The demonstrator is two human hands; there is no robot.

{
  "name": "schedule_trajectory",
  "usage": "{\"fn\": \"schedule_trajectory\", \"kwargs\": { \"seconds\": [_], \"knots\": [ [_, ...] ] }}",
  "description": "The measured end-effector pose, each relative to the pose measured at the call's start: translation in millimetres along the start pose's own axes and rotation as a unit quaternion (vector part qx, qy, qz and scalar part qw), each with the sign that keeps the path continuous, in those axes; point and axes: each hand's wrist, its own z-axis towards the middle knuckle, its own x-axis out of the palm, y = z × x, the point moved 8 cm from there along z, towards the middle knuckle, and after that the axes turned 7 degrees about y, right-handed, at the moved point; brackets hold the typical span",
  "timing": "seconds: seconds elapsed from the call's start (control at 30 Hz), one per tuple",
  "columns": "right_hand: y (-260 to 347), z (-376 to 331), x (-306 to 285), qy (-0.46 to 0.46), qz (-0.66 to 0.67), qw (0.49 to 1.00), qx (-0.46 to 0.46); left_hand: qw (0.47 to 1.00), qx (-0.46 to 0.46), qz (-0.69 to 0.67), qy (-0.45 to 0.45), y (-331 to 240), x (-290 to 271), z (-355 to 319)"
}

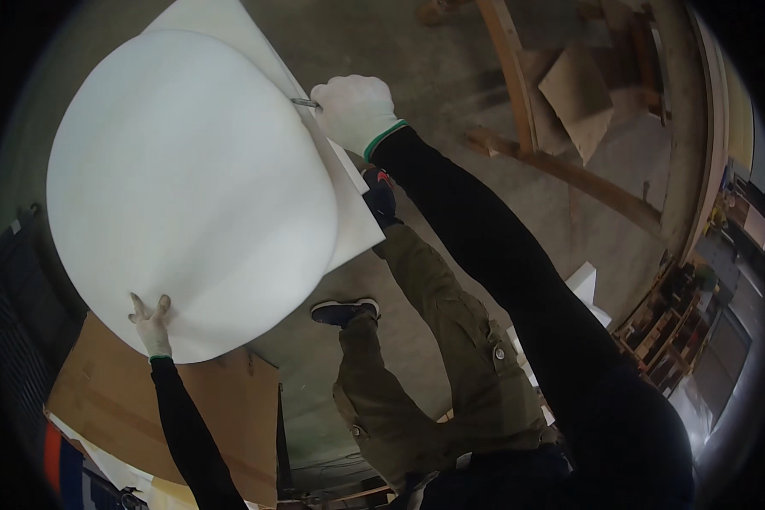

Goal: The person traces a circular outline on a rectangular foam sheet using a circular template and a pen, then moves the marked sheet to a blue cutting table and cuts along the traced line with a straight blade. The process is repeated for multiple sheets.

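Observation:
A large white rounded panel lies on a white rectangular sheet, whose straight edge and corner show at its right. My left hand, in a pale glove, rests on the panel's near edge with its fingers spread. My right hand, in a white glove with a green cuff, is closed around a thin grey pen-like tool. The tool's tip points left, toward the rounded panel's right edge. Most of the tool is hidden in the fist, so I cannot tell its exact kind.
Brown cardboard lies under the panel's near left side. Wooden beams form a frame at the right, with a loose brown board by it. A white block stands beyond my right forearm. My shoes are on the grey floor.

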Motion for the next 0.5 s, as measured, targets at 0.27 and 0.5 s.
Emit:
{"fn": "schedule_trajectory", "kwargs": {
  "seconds": [0.27,0.5],
  "knots": [
    [-11,-63,43,-0.007,0.037,0.999,0.020,0.998,0.027,0.054,-0.025,-8,6,-9],
    [-1,-113,78,-0.055,0.057,0.996,0.048,0.983,0.097,0.044,-0.149,0,15,-58]
  ]
}}
